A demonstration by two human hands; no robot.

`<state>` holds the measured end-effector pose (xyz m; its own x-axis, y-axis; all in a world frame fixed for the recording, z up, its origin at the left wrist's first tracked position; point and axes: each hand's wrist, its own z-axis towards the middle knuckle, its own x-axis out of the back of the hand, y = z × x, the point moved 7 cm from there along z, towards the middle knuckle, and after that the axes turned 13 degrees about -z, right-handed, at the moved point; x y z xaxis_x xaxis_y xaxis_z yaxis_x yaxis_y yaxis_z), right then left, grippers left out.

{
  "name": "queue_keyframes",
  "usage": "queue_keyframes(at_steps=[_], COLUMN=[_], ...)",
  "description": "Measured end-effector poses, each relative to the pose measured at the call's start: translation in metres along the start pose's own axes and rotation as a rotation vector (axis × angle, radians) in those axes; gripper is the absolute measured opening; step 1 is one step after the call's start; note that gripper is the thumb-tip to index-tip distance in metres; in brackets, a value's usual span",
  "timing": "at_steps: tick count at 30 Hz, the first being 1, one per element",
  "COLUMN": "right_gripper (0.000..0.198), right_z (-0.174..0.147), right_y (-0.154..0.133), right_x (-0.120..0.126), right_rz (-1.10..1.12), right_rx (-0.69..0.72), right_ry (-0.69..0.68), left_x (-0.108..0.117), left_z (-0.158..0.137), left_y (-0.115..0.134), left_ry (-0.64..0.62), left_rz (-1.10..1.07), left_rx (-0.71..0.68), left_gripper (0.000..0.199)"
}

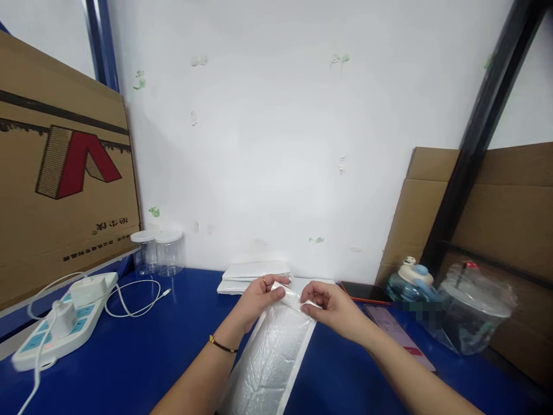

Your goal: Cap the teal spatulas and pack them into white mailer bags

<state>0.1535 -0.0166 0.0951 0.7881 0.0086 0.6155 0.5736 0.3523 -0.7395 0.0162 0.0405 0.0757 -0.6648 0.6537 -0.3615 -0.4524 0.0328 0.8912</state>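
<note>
A long, shiny, silvery-white padded pouch (274,360) slants over the blue tabletop (173,346), its near end cut off by the view's lower edge. At the pouch's far end, the left hand (264,295) pinches the left corner, thumb and forefinger closed on the white flap (288,297); the right hand (330,305) pinches the right corner likewise, so the flap lies between both pinches. The step seems to be working this flap; the next move probably calls for even, two-sided control. Beyond the pouch lie stacked flat white packets (242,278).
</note>
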Motion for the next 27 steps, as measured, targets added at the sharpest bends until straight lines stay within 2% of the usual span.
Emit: queue_keyframes(at_steps=[3,7,12,15,17,19,21,24,27], right_gripper=[0.020,0.029,0.019,0.021,0.023,0.027,0.028,0.022,0.013], right_z=[-0.009,-0.016,-0.017,-0.018,-0.019,-0.020,-0.021,-0.019,-0.012], right_y=[0.003,0.007,0.012,0.014,0.017,0.022,0.027,0.023,0.008], right_x=[0.000,0.004,-0.010,-0.003,0.023,0.066,0.106,0.156,0.178], right_rz=[0.086,0.201,0.021,-0.036,-0.045,-0.118,-0.270,-0.694,-1.193], right_rx=[-0.003,-0.042,-0.146,-0.161,-0.142,-0.110,-0.096,-0.026,0.029], right_ry=[-0.013,-0.064,-0.249,-0.288,-0.209,-0.010,0.092,0.255,0.332], left_x=[0.004,-0.002,-0.017,-0.017,-0.007,0.012,0.033,0.053,0.054], left_z=[0.003,0.000,-0.002,0.000,0.001,0.001,0.001,0.000,0.002], left_y=[0.002,-0.005,-0.019,-0.024,-0.025,-0.024,-0.023,-0.026,-0.030], left_ry=[0.119,0.027,-0.063,-0.018,0.047,0.151,0.269,0.362,0.356], left_rz=[0.160,0.211,0.269,0.262,0.236,0.248,0.304,0.346,0.328], left_rx=[-0.009,0.047,0.059,0.058,0.073,0.085,0.090,0.108,0.109], left_gripper=[0.030,0.028,0.028,0.033,0.040,0.042,0.042,0.042,0.042])
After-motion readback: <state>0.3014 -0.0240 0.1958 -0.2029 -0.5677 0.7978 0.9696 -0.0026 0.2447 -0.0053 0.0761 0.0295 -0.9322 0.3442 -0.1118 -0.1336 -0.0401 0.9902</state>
